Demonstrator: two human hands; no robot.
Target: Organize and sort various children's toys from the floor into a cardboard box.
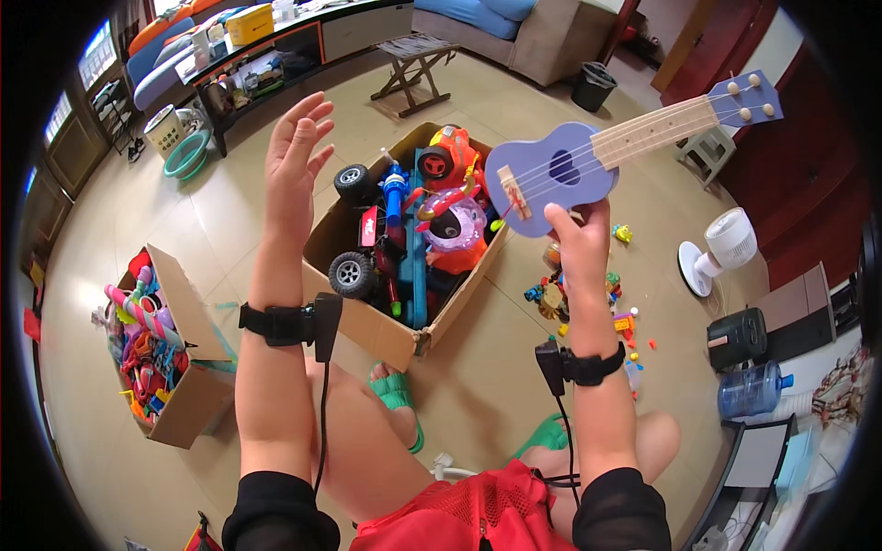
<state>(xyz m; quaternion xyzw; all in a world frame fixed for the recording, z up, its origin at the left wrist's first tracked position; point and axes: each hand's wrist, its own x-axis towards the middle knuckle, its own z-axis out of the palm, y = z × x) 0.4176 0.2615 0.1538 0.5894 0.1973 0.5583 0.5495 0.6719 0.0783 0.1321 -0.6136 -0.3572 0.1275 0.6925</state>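
My right hand (582, 234) grips a small purple toy ukulele (544, 172) by its body, held up with the wooden neck pointing up and right. The fingers behind the body are partly hidden. My left hand (296, 155) is raised with its fingers apart and holds nothing, near the left side of an open cardboard box (455, 303). In that box lie a toy vehicle with black wheels (351, 274), a blue toy (394, 196), a teal case (413, 275), an orange toy car (448, 155) and a purple toy with horns (455, 220).
A second cardboard box (186, 406) heaped with toys stands at the left. Small toys and plastic bricks (623, 322) lie on the floor at the right. A folding stool (417, 52), a waste bin (594, 86) and a white fan (729, 237) stand farther out.
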